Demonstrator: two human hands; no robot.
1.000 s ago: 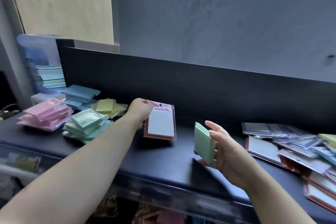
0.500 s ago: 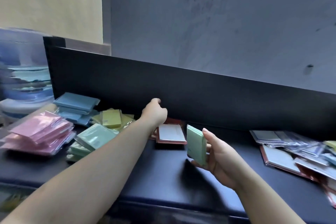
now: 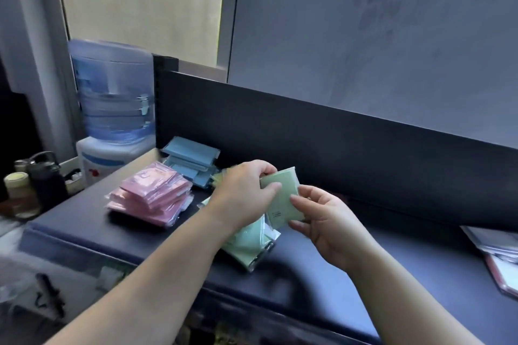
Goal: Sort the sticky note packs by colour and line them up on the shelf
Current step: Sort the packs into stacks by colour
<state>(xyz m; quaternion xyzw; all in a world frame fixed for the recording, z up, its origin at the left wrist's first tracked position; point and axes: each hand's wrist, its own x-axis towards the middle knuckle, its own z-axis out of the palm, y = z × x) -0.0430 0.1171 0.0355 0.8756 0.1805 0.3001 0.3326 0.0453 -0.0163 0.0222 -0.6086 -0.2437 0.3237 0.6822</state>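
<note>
I see my left grip (image 3: 246, 190) and right grip (image 3: 328, 221) pinching one green pack (image 3: 283, 199); three piles, pink pile (image 3: 151, 196), blue pile (image 3: 193, 161), green pile (image 3: 245, 245), at the left edge of the shelf (image 3: 350, 266)

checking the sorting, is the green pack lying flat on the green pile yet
No, the left hand and the right hand both hold the green pack up above the green pile.

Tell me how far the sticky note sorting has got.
Done: the pink pile, blue pile and green pile sit apart at the left end of the shelf, as loose heaps, not lined up. In hand: the left hand and right hand both hold one green pack above the green pile. Left: unsorted packs lie at the right edge, and the heaps need straightening.
</note>
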